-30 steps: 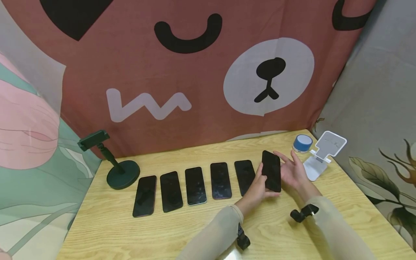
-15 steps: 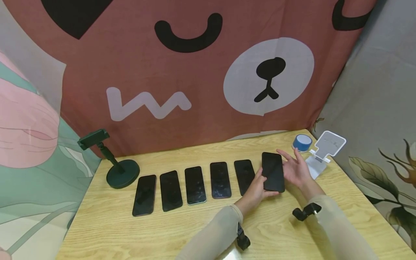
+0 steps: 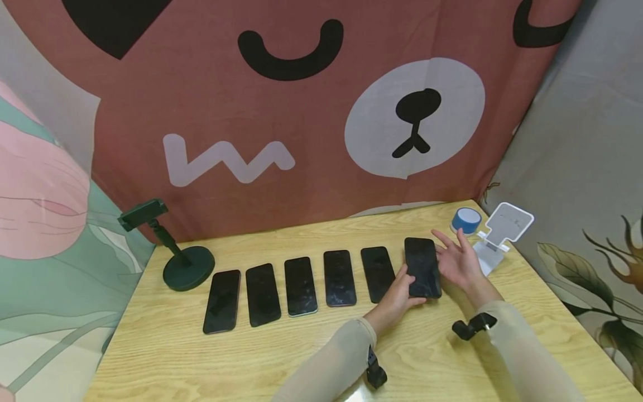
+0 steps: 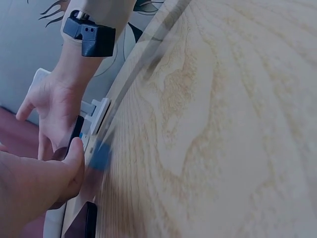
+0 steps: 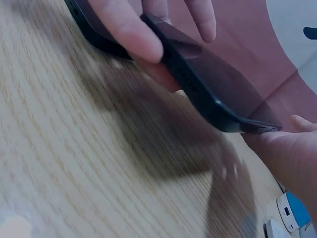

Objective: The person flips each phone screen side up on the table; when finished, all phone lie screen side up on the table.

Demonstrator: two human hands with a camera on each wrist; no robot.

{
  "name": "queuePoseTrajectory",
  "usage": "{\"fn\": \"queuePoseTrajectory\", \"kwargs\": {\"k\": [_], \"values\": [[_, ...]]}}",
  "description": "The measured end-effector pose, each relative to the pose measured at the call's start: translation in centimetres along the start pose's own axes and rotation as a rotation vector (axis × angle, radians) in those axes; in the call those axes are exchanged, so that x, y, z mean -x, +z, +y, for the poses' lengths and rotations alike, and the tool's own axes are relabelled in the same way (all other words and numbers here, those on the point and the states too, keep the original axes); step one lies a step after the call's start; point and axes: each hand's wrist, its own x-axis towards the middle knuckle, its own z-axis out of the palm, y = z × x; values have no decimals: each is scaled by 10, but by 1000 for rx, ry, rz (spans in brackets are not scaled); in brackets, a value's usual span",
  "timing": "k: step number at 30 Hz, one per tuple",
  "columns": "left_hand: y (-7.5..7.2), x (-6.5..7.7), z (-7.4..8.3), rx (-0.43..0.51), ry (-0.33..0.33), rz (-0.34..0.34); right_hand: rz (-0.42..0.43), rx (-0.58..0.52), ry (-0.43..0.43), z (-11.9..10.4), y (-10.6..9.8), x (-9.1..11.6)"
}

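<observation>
My left hand [image 3: 394, 298] grips a black smartphone [image 3: 423, 268] by its lower left corner, screen up, above the table. In the right wrist view, the thumb [image 5: 143, 42] lies at the phone's edge. My right hand [image 3: 459, 267] is beside the phone's right side, palm up with extended fingers; the phone's edge overlaps it in view, and whether they touch I cannot tell. Left of the held phone, several more dark smartphones lie in a row, the nearest one [image 3: 377, 271] partly behind my left hand, the farthest one [image 3: 222, 301] at the left.
On the wooden table [image 3: 201, 368], a dark green phone stand [image 3: 188, 269] with a round base is at the back left. A white folding phone stand [image 3: 509, 223] and a blue-and-white round object [image 3: 466, 220] stand at the back right. Printed cloth [image 3: 301, 123] hangs behind.
The held phone has turned to face the head camera more and shifted slightly right. My right hand has moved a little right. The phones in the row have not moved.
</observation>
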Motion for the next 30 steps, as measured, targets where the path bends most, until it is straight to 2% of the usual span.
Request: {"fn": "queuePoseTrajectory", "kwargs": {"k": [3, 9, 16, 23, 30], "values": [[0, 1, 0, -22, 4, -20, 30, 41, -2, -2, 1, 0], [0, 2, -2, -101, 2, -36, 61, 37, -15, -4, 0, 2], [2, 2, -3, -157, 16, -15, 151, 101, -10, -4, 0, 0], [5, 3, -1, -204, 33, 2, 202, 165, -17, -3, -4, -3], [5, 5, 0, -350, 17, 16, 249, 132, -26, 0, -6, -6]]}}
